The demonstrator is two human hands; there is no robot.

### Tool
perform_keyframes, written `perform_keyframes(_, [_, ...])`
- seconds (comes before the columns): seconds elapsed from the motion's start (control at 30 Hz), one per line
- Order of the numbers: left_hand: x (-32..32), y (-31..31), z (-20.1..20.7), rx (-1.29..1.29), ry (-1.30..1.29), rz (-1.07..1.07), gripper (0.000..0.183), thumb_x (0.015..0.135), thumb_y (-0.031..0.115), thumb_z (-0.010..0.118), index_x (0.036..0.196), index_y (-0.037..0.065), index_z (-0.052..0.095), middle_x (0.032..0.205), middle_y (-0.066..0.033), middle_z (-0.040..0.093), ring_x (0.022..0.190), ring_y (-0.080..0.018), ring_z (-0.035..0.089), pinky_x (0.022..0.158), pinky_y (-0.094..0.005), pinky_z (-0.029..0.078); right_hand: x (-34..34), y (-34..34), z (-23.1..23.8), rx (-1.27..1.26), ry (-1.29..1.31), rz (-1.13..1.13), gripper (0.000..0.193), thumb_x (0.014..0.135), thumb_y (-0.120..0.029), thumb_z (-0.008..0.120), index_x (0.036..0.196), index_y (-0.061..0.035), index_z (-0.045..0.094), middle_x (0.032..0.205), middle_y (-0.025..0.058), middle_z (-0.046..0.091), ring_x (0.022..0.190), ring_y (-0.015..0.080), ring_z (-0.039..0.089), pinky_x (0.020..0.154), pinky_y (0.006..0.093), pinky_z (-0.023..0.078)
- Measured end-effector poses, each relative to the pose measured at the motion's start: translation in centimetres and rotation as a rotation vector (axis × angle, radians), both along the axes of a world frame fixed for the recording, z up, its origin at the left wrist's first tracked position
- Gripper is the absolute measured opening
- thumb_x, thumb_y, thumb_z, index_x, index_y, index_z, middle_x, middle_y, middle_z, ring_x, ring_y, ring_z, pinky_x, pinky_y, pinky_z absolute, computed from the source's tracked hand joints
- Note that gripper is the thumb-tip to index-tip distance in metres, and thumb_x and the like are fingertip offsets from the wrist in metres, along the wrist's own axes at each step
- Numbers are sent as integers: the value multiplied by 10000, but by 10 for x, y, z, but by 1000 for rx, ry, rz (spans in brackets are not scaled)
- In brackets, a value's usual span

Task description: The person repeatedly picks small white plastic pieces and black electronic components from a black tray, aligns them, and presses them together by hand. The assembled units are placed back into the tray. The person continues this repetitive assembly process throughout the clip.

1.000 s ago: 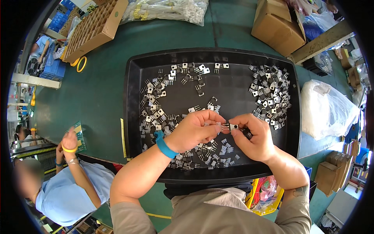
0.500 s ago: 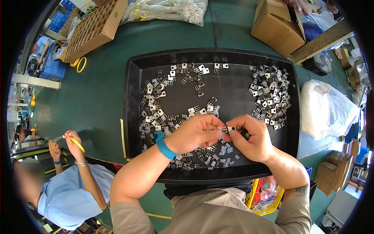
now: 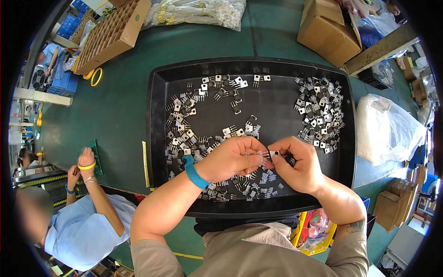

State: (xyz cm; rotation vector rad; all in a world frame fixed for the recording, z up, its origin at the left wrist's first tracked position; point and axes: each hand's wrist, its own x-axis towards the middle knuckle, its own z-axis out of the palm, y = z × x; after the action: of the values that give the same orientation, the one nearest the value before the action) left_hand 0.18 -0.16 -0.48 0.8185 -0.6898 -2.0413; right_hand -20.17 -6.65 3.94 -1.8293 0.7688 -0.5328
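I am watching the left hand (image 3: 233, 159) and right hand (image 3: 297, 161) pinching one small metal part (image 3: 273, 153) above the black tray (image 3: 159, 92); possibly fitting something. Sorted heap (image 3: 320, 113) far-right, many loose parts (image 3: 194, 134) remaining.

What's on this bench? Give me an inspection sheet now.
Surface: green table carrying a black tray.
Job's things: one small metal-tabbed component pinched between both hands; loose components at tray left, sorted heap at right.
Clutter: divider carton, brown box, yellow tape ring, plastic bags.
Hands: left hand and right hand meet over the tray.
Cables: bagged wire bundles.
Surroundings: co-worker's hand at left.
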Motion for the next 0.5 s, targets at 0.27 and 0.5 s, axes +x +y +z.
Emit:
perform_keyframes(0.27, [-1,2,-3,-1,-1,-6,156,955,89,567,1079,-4,550,947,-98,666,651,-47,485,553,-195,408,1,3,-4,80,-23,-15,142,846,13,607,987,13,604,778,90,680,667,119,658,571,258,498])
perform_keyframes(0.5, [-3,1,-3,-19,-57,-32,143,947,74,568,1069,2,556,917,-77,667,638,-40,483,540,-195,400,0,-2,-4,109,49,104,135,864,0,599,997,13,616,818,83,679,713,109,646,611,261,498])
